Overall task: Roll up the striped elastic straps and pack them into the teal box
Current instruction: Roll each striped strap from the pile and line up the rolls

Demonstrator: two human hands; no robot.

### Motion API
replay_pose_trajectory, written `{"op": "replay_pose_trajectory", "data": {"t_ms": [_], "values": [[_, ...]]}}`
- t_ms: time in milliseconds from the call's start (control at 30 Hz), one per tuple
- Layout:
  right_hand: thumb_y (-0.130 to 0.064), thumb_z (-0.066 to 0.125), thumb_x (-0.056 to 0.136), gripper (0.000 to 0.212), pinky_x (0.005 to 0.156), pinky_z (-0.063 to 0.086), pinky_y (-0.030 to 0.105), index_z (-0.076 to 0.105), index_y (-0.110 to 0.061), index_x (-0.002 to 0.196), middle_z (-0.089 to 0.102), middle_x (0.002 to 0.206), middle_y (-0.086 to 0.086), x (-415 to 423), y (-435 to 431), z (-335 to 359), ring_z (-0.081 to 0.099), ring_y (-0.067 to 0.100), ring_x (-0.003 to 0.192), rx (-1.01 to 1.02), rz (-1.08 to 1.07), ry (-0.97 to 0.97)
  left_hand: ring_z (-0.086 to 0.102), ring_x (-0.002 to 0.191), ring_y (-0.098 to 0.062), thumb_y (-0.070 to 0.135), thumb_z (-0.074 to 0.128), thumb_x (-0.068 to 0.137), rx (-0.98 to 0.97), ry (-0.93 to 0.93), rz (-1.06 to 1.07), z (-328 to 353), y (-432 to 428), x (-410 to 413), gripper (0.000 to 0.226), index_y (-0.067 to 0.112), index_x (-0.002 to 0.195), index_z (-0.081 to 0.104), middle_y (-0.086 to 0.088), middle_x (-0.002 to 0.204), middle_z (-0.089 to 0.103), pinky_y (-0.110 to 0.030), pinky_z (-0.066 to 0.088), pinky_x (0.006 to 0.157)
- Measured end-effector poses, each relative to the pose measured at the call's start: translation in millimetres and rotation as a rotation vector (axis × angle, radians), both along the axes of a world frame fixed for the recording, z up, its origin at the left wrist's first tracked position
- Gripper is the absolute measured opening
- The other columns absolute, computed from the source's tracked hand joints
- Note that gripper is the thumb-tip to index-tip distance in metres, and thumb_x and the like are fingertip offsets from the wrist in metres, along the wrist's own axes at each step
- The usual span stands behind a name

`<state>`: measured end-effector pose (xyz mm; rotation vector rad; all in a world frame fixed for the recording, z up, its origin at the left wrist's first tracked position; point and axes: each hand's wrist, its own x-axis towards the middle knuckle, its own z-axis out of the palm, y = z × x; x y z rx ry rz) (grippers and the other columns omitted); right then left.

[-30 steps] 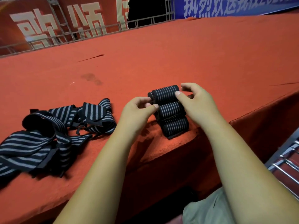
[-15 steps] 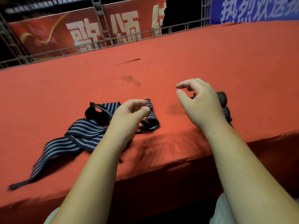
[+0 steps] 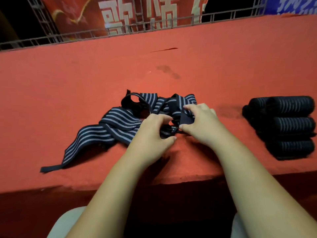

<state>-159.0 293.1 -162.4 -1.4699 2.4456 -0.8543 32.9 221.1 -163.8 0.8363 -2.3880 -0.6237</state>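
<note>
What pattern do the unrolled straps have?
The unrolled straps are dark navy with pale lengthwise stripes; head view.

Loose striped straps (image 3: 109, 127) — dark with pale stripes — lie tangled at the middle, one end trailing near-left. Rolled straps (image 3: 289, 127) sit stacked far to the right.

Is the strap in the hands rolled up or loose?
Loose: the striped strap lies unrolled and tangled on the red carpet, tail trailing left. Left hand and right hand grip its near end.
</note>
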Motion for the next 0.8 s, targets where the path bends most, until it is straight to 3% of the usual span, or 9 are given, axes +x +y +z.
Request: {"op": "replay_pose_trajectory", "data": {"t_ms": [67, 200, 267, 333, 467, 567, 667, 733, 800], "values": [[-0.048, 0.079, 0.087, 0.081, 0.120, 0.035, 0.046, 0.042, -0.042, 0.159, 0.045, 0.153, -0.001, 0, -3, -2, 0.041, 0.034, 0.138, 0.041, -0.021, 0.017, 0.050, 0.131, -0.016, 0.031, 0.086, 0.084, -0.102, -0.149, 0.014, -7, -6, 0, 0.067, 0.029, 0.145, 0.058, 0.009, 0.138, 0.054, -0.042, 0.043, 0.116], [-0.039, 0.078, 0.090, 0.074, 0.117, 0.040, 0.042, 0.046, -0.047, 0.156, 0.055, 0.146, 0.003, -4, -6, -6, 0.049, 0.035, 0.134, 0.025, -0.088, 0.013, 0.050, 0.126, -0.021, 0.014, 0.073, 0.087, -0.272, -0.217, 0.068, -14, -15, -1, 0.063, 0.032, 0.146, 0.057, 0.010, 0.138, 0.054, -0.045, 0.045, 0.110], [-0.027, 0.076, 0.092, 0.063, 0.102, 0.046, 0.032, 0.057, -0.042, 0.150, 0.068, 0.136, 0.004, -4, -9, -8, 0.061, 0.031, 0.127, -0.047, -0.105, -0.033, 0.052, 0.122, -0.025, 0.006, 0.066, 0.088, -0.338, -0.217, 0.102, -14, -21, -2, 0.059, 0.028, 0.143, 0.062, 0.006, 0.133, 0.058, -0.047, 0.049, 0.104], [-0.016, 0.071, 0.092, 0.052, 0.085, 0.042, 0.026, 0.068, -0.038, 0.139, 0.075, 0.125, 0.002, 0, -11, -11, 0.067, 0.027, 0.117, -0.094, -0.116, -0.042, 0.053, 0.118, -0.027, 0.003, 0.063, 0.087, -0.396, -0.232, 0.155, -13, -29, 0, 0.056, 0.027, 0.138, 0.066, 0.005, 0.127, 0.061, -0.048, 0.050, 0.097], [-0.013, 0.067, 0.087, 0.033, 0.072, 0.037, 0.029, 0.080, -0.031, 0.111, 0.077, 0.094, -0.001, 11, -10, -11, 0.068, 0.025, 0.096, -0.194, -0.108, -0.050, 0.055, 0.115, -0.032, 0.006, 0.060, 0.088, -0.481, -0.254, 0.268, -14, -48, 13, 0.052, 0.026, 0.134, 0.071, 0.001, 0.123, 0.064, -0.048, 0.048, 0.089], [-0.010, 0.064, 0.082, 0.037, 0.073, 0.044, 0.028, 0.082, -0.031, 0.107, 0.076, 0.088, -0.012, 24, -10, 3, 0.069, 0.014, 0.090, -0.324, -0.070, -0.157, 0.052, 0.119, -0.031, 0.010, 0.067, 0.089, -0.390, -0.261, 0.291, -12, -54, 20, 0.051, 0.025, 0.138, 0.067, 0.001, 0.129, 0.062, -0.048, 0.049, 0.094], [-0.010, 0.064, 0.083, 0.040, 0.076, 0.052, 0.022, 0.082, -0.042, 0.100, 0.079, 0.086, -0.021, 41, -12, 24, 0.071, -0.002, 0.085, -0.440, -0.042, -0.298, 0.057, 0.118, -0.026, 0.026, 0.075, 0.083, -0.250, -0.201, 0.249, -1, -51, 22, 0.048, 0.028, 0.130, 0.065, 0.006, 0.125, 0.064, -0.046, 0.053, 0.098], [-0.012, 0.066, 0.084, 0.038, 0.076, 0.054, 0.022, 0.081, -0.045, 0.095, 0.078, 0.085, -0.024, 51, -17, 36, 0.070, -0.006, 0.081, -0.472, -0.022, -0.333, 0.062, 0.112, -0.011, 0.033, 0.083, 0.080, -0.047, -0.004, 0.198, 14, -49, 29, 0.053, 0.031, 0.128, 0.060, 0.016, 0.118, 0.065, -0.026, 0.054, 0.094], [-0.014, 0.068, 0.084, 0.034, 0.082, 0.061, 0.032, 0.083, -0.040, 0.100, 0.080, 0.086, -0.019, 61, -26, 47, 0.074, 0.002, 0.085, -0.482, 0.027, -0.376, 0.061, 0.112, 0.003, 0.034, 0.091, 0.080, 0.161, 0.185, 0.155, 28, -48, 41, 0.075, 0.033, 0.143, 0.051, 0.023, 0.124, 0.063, -0.009, 0.045, 0.088]]}}
